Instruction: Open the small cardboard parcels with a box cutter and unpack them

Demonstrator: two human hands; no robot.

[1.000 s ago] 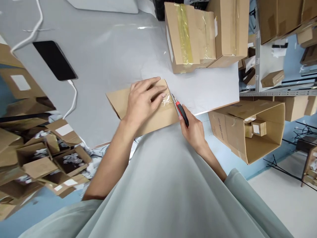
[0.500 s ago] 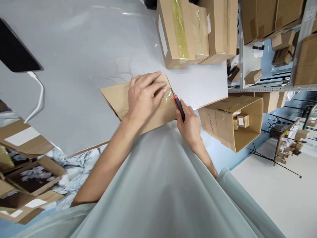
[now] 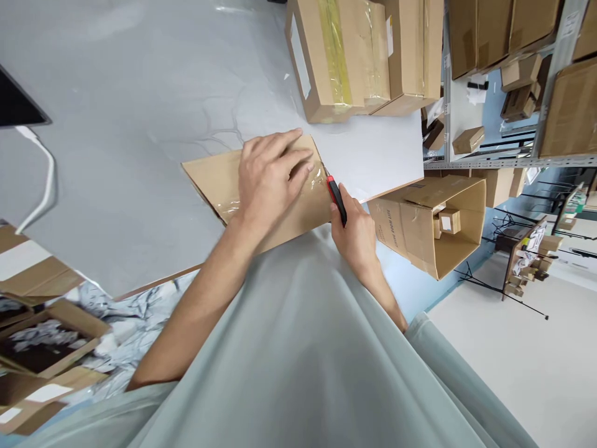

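Note:
A brown cardboard box (image 3: 289, 224) with clear tape on it lies at the table's near edge, against my shirt. My left hand (image 3: 273, 177) rests on its top, fingers stretched out and slightly bent, pressing the cardboard. In my right hand (image 3: 355, 233) is a red and black utility knife (image 3: 336, 196), gripped by its handle. The blade end meets the box's right edge, close to the taped part; the tip itself is too small to make out.
Taped cartons (image 3: 361, 56) stand at the back right of the grey table (image 3: 140, 124). A black device (image 3: 18, 99) with a white cable lies left. An open carton (image 3: 429, 224) with small boxes stands right, below shelving (image 3: 445, 124). Open boxes (image 3: 56, 336) with crumpled paper sit lower left.
The view has shifted slightly, so the surroundings appear further left and partly higher. Both hands, the knife and the box keep nearly the same positions relative to each other.

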